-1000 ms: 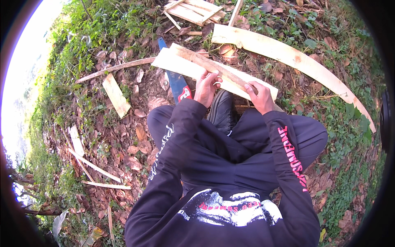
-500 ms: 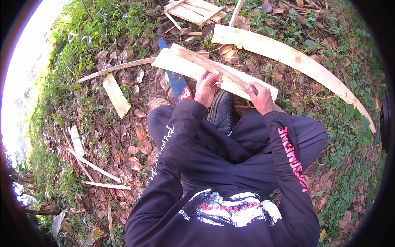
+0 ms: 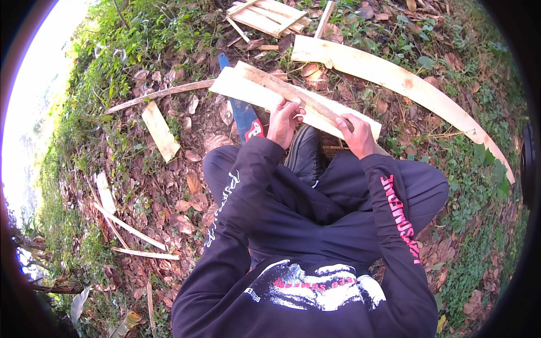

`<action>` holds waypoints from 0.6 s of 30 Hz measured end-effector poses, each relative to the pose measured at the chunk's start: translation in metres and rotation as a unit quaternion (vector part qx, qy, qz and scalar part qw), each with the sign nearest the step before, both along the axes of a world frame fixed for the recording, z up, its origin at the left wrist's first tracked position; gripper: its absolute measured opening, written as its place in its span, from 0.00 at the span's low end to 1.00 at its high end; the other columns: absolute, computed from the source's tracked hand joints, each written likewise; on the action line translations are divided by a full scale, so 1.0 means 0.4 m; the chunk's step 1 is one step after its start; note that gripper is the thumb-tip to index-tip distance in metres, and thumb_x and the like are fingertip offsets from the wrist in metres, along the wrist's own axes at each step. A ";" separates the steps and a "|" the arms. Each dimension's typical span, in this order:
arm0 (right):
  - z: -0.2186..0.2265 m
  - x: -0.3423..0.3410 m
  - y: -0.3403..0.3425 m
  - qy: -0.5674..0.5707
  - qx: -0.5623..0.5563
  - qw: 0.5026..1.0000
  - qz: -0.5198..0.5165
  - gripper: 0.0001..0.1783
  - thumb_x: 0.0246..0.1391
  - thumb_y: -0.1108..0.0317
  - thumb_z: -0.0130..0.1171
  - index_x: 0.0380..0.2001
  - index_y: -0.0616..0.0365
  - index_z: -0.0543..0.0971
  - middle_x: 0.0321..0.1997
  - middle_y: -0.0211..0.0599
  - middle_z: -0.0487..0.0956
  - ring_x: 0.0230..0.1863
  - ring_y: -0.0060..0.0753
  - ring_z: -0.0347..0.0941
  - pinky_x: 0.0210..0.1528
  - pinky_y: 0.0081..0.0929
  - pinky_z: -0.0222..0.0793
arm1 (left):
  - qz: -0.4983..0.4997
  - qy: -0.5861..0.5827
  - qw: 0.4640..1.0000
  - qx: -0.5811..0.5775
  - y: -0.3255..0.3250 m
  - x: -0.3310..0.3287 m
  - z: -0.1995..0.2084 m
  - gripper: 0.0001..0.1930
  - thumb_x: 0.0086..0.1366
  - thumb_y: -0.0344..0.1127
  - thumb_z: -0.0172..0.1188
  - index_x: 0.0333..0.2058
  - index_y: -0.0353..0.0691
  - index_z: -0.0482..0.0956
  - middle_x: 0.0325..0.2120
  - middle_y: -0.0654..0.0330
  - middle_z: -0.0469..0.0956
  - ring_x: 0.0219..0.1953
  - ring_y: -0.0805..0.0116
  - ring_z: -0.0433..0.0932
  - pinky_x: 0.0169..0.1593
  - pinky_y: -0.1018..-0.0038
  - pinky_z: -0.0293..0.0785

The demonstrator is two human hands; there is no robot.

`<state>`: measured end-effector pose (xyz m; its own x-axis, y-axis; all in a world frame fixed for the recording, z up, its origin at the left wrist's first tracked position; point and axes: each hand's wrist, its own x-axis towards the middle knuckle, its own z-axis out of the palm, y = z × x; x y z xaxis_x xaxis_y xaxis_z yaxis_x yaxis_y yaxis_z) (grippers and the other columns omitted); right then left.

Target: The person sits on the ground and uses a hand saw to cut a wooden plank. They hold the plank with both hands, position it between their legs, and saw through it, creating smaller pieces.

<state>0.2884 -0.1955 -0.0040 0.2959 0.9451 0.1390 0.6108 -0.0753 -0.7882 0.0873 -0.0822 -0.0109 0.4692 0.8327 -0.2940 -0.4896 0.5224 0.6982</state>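
Note:
A narrow brown wooden strip [image 3: 315, 101] lies slantwise over a wider pale board [image 3: 242, 85], both in front of my crossed legs. My right hand [image 3: 358, 137] grips the near right part of the strip, thumb on top. At the strip's near edge, toward its middle, my left hand [image 3: 284, 121] is closed in a pinch with curled fingers; whatever sits between the fingertips is too small to make out. A handsaw [image 3: 243, 117] with a blue blade and red-and-white handle lies just left of that hand, partly under the pale board.
A long pale plank [image 3: 406, 81] stretches along the right. Slatted wooden pieces [image 3: 267, 17] lie at the far side. Offcuts [image 3: 160, 130] and thin strips [image 3: 129, 226] are scattered on the leafy ground to the left. My dark shoe [image 3: 304, 155] is close below the board.
Almost nothing differs. Both hands stay at the wooden strip, and the whole view has shifted very slightly.

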 end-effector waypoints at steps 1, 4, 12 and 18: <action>0.001 -0.001 0.000 0.002 -0.002 1.000 0.000 0.19 0.59 0.56 0.57 0.36 0.65 0.80 0.35 0.54 0.81 0.38 0.55 0.78 0.41 0.38 0.72 | 0.000 0.000 1.000 0.000 0.000 0.000 0.000 0.07 0.64 0.29 0.58 0.38 0.42 0.70 0.31 0.64 0.74 0.32 0.74 0.77 0.34 0.77 0.69; 0.000 0.000 0.000 -0.001 0.000 1.000 0.002 0.19 0.59 0.56 0.57 0.36 0.65 0.80 0.34 0.54 0.80 0.38 0.56 0.78 0.41 0.38 0.71 | 0.001 -0.002 1.000 0.002 -0.001 -0.001 -0.002 0.07 0.64 0.29 0.59 0.38 0.42 0.70 0.32 0.64 0.74 0.32 0.74 0.77 0.34 0.78 0.69; 0.003 0.000 -0.001 -0.001 -0.001 1.000 0.005 0.19 0.59 0.56 0.57 0.36 0.65 0.80 0.34 0.54 0.80 0.38 0.56 0.78 0.41 0.38 0.71 | 0.002 0.000 1.000 0.002 -0.003 0.000 0.005 0.07 0.64 0.29 0.59 0.38 0.43 0.70 0.32 0.65 0.74 0.32 0.74 0.77 0.35 0.78 0.69; -0.002 0.002 -0.001 -0.004 0.011 1.000 0.005 0.19 0.59 0.56 0.57 0.36 0.65 0.80 0.34 0.54 0.80 0.38 0.56 0.78 0.42 0.39 0.71 | 0.003 0.002 1.000 0.004 -0.001 0.000 0.002 0.07 0.64 0.29 0.59 0.38 0.43 0.70 0.32 0.65 0.73 0.32 0.74 0.77 0.34 0.77 0.69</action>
<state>0.2890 -0.1959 -0.0050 0.2846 0.9447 0.1627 0.6179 -0.0510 -0.7846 0.0874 -0.0827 -0.0103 0.4634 0.8374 -0.2898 -0.4894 0.5145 0.7041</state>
